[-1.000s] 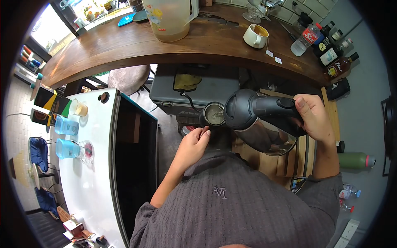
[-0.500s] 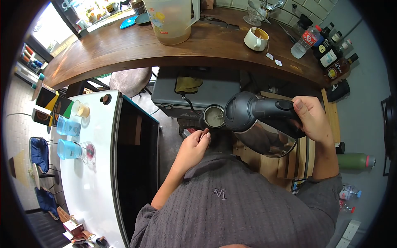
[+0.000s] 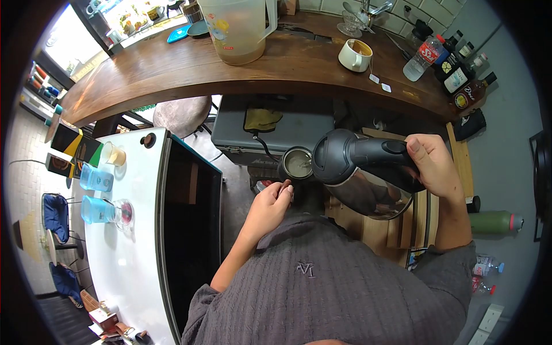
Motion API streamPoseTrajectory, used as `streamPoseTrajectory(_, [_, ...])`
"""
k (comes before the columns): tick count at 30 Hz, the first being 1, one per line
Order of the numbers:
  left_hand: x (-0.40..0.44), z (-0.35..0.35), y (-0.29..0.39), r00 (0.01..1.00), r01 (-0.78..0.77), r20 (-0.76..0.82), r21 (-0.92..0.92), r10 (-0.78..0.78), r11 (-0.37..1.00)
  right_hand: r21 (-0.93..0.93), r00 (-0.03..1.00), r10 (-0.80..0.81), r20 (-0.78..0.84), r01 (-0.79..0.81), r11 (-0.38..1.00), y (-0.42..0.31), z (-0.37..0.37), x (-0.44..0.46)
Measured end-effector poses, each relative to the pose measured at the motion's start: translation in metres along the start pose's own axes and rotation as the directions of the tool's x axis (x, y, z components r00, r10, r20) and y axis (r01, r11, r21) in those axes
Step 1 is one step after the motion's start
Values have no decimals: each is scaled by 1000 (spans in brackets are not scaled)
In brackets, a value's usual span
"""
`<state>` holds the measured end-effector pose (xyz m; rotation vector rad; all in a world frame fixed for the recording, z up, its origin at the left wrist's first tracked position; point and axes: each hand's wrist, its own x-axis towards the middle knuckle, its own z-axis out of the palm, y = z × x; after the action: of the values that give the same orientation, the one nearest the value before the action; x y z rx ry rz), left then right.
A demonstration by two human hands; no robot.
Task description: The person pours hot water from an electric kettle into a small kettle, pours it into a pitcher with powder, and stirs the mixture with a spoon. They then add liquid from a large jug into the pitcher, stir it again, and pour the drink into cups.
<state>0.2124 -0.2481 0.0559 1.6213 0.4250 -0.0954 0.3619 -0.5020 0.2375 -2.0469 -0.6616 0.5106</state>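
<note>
My right hand is wrapped round the black handle of an electric kettle with a shiny metal body. The kettle is tilted, its lid end over the rim of an open gooseneck kettle. Pale, rippling liquid shows inside the gooseneck kettle, whose thin dark spout points away from me. My left hand is closed on its brown handle, just below the rim. The stream between the two kettles is not clearly visible.
A wooden counter runs across the front, bearing a plastic pitcher, a white cup with tea-bag tags, and several bottles. At left, a white-topped cabinet carries several cups. A grey case sits below the counter.
The view has shifted very slightly. Both hands and both kettles keep the same positions, and the liquid surface ripples differently.
</note>
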Motion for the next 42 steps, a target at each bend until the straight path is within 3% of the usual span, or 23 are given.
streamPoseTrajectory(42, [-2, 2, 3, 1000, -9, 14, 54, 8, 999, 2, 1000, 19, -19, -19, 1000, 0, 0, -6])
